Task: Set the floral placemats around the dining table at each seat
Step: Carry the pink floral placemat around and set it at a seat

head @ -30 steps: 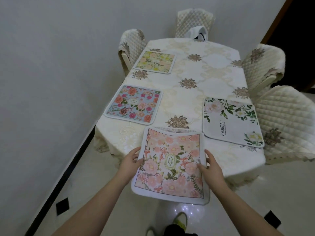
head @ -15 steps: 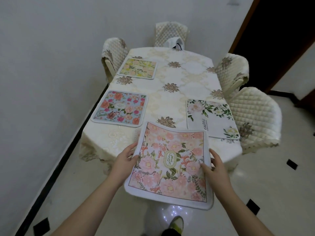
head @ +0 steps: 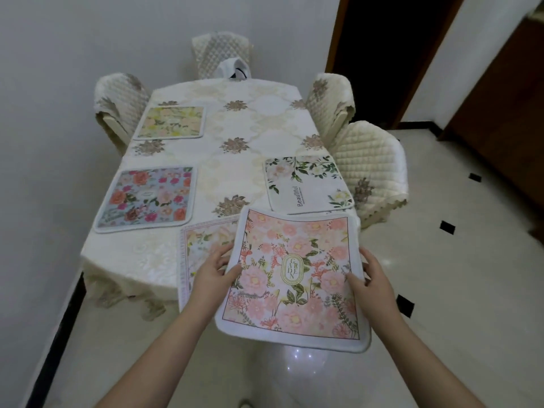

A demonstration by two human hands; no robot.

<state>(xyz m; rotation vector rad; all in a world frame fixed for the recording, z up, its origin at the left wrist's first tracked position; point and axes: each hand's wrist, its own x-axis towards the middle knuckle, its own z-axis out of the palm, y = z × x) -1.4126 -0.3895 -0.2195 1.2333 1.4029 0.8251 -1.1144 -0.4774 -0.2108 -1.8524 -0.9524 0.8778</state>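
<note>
Left hand pinches the left edge of a square pink-peony fabric placemat w/ a "GARDEN" oval; right hand grips its right edge, thumb on top. Two-sided hold keeps the mat flat, lifted over the near table end, near half hanging past the edge. Under it, a paler floral placemat w/ patterned border lies at the near seat, prob. why the top one is being lifted off for another seat. Further out on the cream embroidered tablecloth: blue rose mat, yellow floral mat, white "Beautiful" leaf-print mat, each facing a quilted-cover chair.
</note>
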